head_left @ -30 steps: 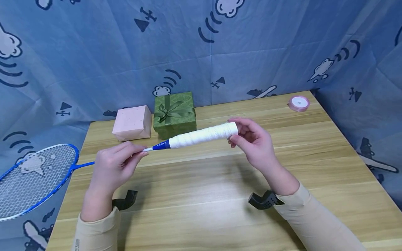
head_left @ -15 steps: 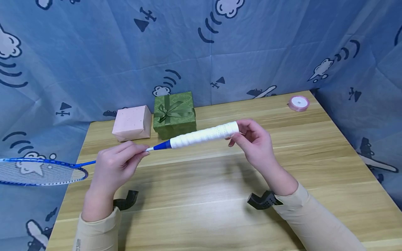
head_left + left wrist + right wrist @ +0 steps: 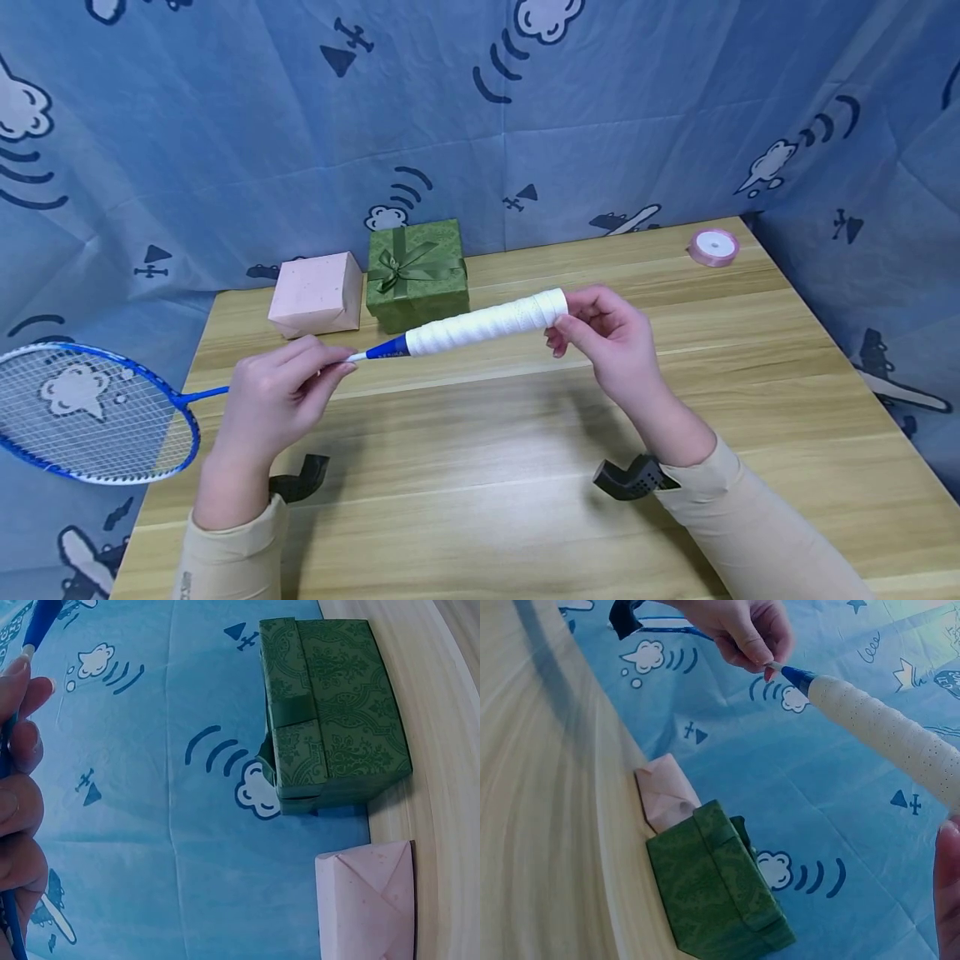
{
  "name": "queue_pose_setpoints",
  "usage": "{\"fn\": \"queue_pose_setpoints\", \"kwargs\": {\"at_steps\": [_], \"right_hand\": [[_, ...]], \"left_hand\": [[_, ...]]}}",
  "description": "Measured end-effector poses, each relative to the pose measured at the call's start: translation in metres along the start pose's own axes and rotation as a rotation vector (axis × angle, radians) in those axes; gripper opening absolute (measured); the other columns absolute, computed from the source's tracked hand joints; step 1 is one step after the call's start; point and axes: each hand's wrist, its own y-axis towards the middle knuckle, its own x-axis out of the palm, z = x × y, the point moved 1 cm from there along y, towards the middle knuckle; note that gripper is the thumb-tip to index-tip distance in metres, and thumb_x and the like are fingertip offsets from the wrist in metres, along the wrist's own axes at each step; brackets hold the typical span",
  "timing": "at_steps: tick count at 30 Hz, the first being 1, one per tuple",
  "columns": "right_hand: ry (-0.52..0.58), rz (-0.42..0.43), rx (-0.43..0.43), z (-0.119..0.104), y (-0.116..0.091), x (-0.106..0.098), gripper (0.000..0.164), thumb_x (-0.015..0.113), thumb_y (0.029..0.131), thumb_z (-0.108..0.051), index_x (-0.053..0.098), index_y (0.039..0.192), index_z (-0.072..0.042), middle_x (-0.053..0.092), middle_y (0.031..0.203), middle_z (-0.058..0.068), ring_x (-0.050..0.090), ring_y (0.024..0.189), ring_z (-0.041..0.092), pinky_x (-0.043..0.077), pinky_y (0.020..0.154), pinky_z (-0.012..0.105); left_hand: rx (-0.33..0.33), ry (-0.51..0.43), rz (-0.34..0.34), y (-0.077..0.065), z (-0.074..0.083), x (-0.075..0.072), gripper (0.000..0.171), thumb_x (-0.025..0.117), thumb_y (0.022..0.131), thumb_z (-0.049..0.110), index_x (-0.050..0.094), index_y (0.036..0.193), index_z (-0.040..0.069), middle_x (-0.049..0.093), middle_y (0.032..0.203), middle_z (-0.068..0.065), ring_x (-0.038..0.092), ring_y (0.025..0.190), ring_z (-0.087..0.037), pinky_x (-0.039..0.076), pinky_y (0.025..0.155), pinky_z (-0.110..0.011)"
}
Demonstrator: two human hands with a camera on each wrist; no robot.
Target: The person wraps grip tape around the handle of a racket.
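A blue badminton racket (image 3: 97, 408) with a white-wrapped handle (image 3: 487, 325) is held up over the table, its strung head out to the left. My left hand (image 3: 277, 400) pinches the thin shaft just beyond the blue cone between thumb and fingers. At the butt end of the handle, my right hand (image 3: 615, 342) pinches with thumb and forefinger while its other fingers curl below. The right wrist view shows the wrapped grip (image 3: 885, 735) running from the blue cone down to the right thumb (image 3: 949, 877).
A green gift box (image 3: 417, 279) with a bow stands at the back of the wooden table (image 3: 480, 500), beside a pink wrapped box (image 3: 315, 293). A pink-edged ribbon roll (image 3: 714, 247) lies at the back right. Blue patterned cloth (image 3: 450, 108) hangs behind.
The racket has turned about its long axis: its head went from face-on to nearly edge-on, then partly back. Both hands stay almost in place, the right fingers shifting at the butt.
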Motion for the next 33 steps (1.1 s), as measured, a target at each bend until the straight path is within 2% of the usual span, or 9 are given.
{"fn": "queue_pose_setpoints", "kwargs": {"at_steps": [4, 9, 16, 21, 24, 26, 28, 31, 33], "right_hand": [[-0.012, 0.002, 0.032, 0.0, 0.001, 0.0, 0.018, 0.06, 0.094, 0.017, 0.068, 0.101, 0.002, 0.072, 0.081, 0.008, 0.068, 0.067, 0.017, 0.058, 0.059, 0.027], [-0.075, -0.048, 0.076, 0.001, 0.004, -0.004, 0.013, 0.06, 0.097, 0.012, 0.066, 0.106, 0.004, 0.071, 0.084, 0.011, 0.068, 0.066, 0.019, 0.059, 0.06, 0.028], [-0.139, -0.054, 0.092, -0.002, 0.006, -0.013, 0.024, 0.052, 0.104, 0.002, 0.06, 0.124, 0.011, 0.069, 0.095, 0.008, 0.07, 0.069, 0.02, 0.061, 0.063, 0.03], [-0.185, -0.011, 0.068, -0.008, 0.009, -0.012, 0.028, 0.053, 0.105, 0.0, 0.058, 0.127, 0.017, 0.071, 0.105, 0.004, 0.068, 0.083, 0.015, 0.06, 0.072, 0.025], [-0.25, -0.006, 0.047, -0.011, 0.008, -0.011, 0.024, 0.056, 0.102, 0.003, 0.063, 0.124, 0.013, 0.072, 0.108, 0.005, 0.068, 0.095, 0.013, 0.058, 0.078, 0.021], [-0.341, -0.033, -0.028, -0.013, 0.008, -0.009, 0.024, 0.061, 0.098, 0.007, 0.066, 0.122, 0.009, 0.072, 0.111, 0.008, 0.067, 0.102, 0.015, 0.056, 0.086, 0.02], [-0.496, -0.083, -0.155, -0.015, 0.007, -0.006, 0.028, 0.069, 0.093, 0.004, 0.068, 0.121, 0.005, 0.07, 0.116, 0.012, 0.065, 0.109, 0.02, 0.052, 0.096, 0.023], [-0.792, -0.152, -0.414, -0.018, 0.007, 0.001, 0.034, 0.077, 0.089, -0.012, 0.07, 0.12, 0.001, 0.069, 0.119, 0.017, 0.062, 0.111, 0.033, 0.046, 0.102, 0.039], [-0.955, -0.179, -0.545, -0.018, 0.006, 0.007, 0.04, 0.078, 0.087, -0.025, 0.071, 0.119, -0.001, 0.069, 0.118, 0.019, 0.061, 0.11, 0.039, 0.043, 0.098, 0.05]], "left_hand": [[0.001, 0.021, 0.009, 0.001, 0.001, -0.001, 0.028, 0.064, 0.104, 0.033, 0.079, 0.093, 0.013, 0.06, 0.07, 0.008, 0.039, 0.052, 0.0, 0.033, 0.047, -0.018], [0.004, 0.013, 0.014, 0.002, 0.002, -0.002, 0.033, 0.061, 0.105, 0.036, 0.08, 0.092, 0.013, 0.061, 0.07, 0.007, 0.039, 0.052, 0.0, 0.032, 0.047, -0.018], [0.008, -0.004, -0.021, 0.004, 0.004, 0.002, 0.03, 0.063, 0.105, 0.035, 0.08, 0.094, 0.013, 0.068, 0.075, 0.005, 0.046, 0.054, -0.004, 0.037, 0.049, -0.021], [-0.008, -0.022, -0.046, 0.0, 0.003, 0.006, 0.025, 0.065, 0.103, 0.032, 0.08, 0.095, 0.013, 0.07, 0.078, 0.005, 0.048, 0.055, -0.004, 0.039, 0.05, -0.022], [-0.017, -0.009, -0.065, -0.002, 0.003, 0.008, 0.021, 0.068, 0.102, 0.031, 0.079, 0.096, 0.014, 0.071, 0.08, 0.005, 0.049, 0.055, -0.004, 0.04, 0.05, -0.023], [-0.02, 0.003, -0.076, -0.002, 0.003, 0.009, 0.018, 0.07, 0.1, 0.028, 0.079, 0.097, 0.014, 0.072, 0.081, 0.005, 0.05, 0.055, -0.004, 0.041, 0.05, -0.024], [-0.025, 0.009, -0.089, -0.001, 0.003, 0.011, 0.014, 0.073, 0.098, 0.026, 0.079, 0.098, 0.013, 0.072, 0.082, 0.005, 0.051, 0.056, -0.005, 0.042, 0.05, -0.025], [-0.031, 0.012, -0.109, 0.001, 0.003, 0.014, 0.01, 0.076, 0.095, 0.022, 0.079, 0.098, 0.013, 0.074, 0.084, 0.003, 0.056, 0.058, -0.007, 0.045, 0.051, -0.028], [-0.032, 0.012, -0.12, 0.002, 0.004, 0.017, 0.009, 0.078, 0.093, 0.02, 0.079, 0.098, 0.013, 0.075, 0.085, 0.003, 0.061, 0.06, -0.008, 0.048, 0.052, -0.031]]}}
